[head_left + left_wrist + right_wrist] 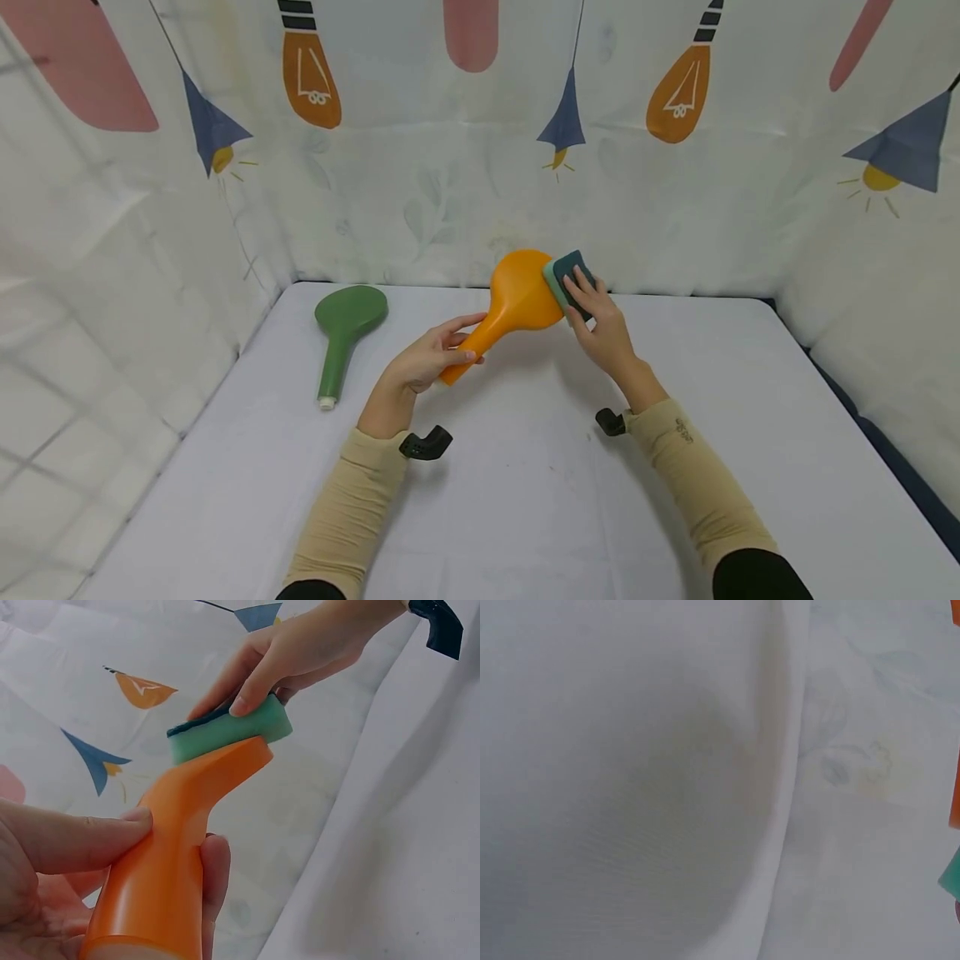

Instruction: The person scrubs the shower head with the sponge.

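Note:
My left hand (429, 360) grips the tubular handle of an orange plastic paddle-shaped thing (522, 290), its round head tilted up above the table. In the left wrist view the handle (154, 877) bends at the neck into a flatter head, with my thumb on one side and fingers on the other. My right hand (604, 333) holds a scouring sponge (573, 273), fingers spread over its dark side. The sponge's light green side (232, 733) lies against the head. Only slivers of the orange thing (956, 799) and sponge (952, 877) show in the right wrist view.
A green piece (349, 315) of similar shape, with a white handle tip, lies on the white-covered table (517, 517) to the left. Behind the table hangs a white cloth (420, 200) printed with lamps and bulbs; more cloth flanks both sides.

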`<action>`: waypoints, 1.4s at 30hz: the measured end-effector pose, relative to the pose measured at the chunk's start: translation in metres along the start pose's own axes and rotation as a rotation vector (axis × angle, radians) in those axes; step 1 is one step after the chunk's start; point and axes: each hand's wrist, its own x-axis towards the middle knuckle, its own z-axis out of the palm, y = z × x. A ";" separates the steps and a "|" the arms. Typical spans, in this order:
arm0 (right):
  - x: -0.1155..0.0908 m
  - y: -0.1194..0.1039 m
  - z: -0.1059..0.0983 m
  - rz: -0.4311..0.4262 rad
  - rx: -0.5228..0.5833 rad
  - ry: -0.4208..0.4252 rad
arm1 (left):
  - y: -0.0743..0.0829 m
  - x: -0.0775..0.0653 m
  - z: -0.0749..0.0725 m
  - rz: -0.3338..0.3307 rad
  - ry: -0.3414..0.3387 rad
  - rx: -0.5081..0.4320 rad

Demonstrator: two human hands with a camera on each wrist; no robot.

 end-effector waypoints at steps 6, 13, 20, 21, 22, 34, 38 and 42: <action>-0.005 -0.017 0.011 -0.235 -0.075 -0.002 | 0.000 0.000 0.002 -0.003 0.017 -0.019; 0.001 -0.035 0.022 -0.436 -0.213 -0.065 | -0.002 0.003 0.006 -0.006 0.007 -0.002; 0.014 -0.029 0.018 -0.425 -0.250 -0.064 | -0.002 0.002 0.007 -0.003 0.012 -0.005; 0.015 -0.027 0.017 -0.404 -0.242 -0.053 | -0.001 0.002 0.007 0.000 0.009 -0.005; 0.017 -0.025 0.015 -0.380 -0.229 -0.040 | -0.001 0.001 0.008 0.001 0.006 -0.007; 0.007 -0.004 -0.002 -0.068 -0.131 0.029 | 0.005 -0.002 0.005 0.010 -0.002 -0.010; -0.001 -0.007 0.002 -0.155 -0.144 0.038 | 0.005 -0.001 0.006 0.005 -0.001 -0.009; -0.004 -0.017 0.010 -0.314 -0.157 0.013 | 0.003 0.000 0.008 -0.005 0.002 -0.005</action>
